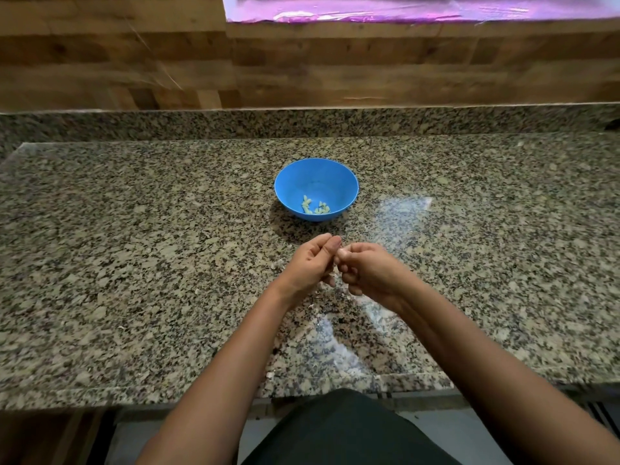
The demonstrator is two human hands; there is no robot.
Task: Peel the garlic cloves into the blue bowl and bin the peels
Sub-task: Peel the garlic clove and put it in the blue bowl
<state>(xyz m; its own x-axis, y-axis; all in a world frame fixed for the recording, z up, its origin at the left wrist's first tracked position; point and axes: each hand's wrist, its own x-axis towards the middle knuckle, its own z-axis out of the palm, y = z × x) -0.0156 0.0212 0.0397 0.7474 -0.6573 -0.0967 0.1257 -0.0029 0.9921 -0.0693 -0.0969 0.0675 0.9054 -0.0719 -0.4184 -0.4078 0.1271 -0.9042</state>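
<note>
left hand (310, 260) and right hand (367, 271) pinched a clove (341, 253), peeling it at 6 o'clock from the bowl (293, 182); next, drop it in.

Table (134, 229) layout
Garlic cloves (315, 208) lie in the bowl (316, 176), mid-table; peel scraps (310, 306) lie before it; wall (134, 62) stands behind the table.

A speckled granite counter (134, 263) meets a low granite upstand (201, 124) beneath a wood-plank wall (100, 62); a shiny purple sheet (402, 10) spans the upper right.
</note>
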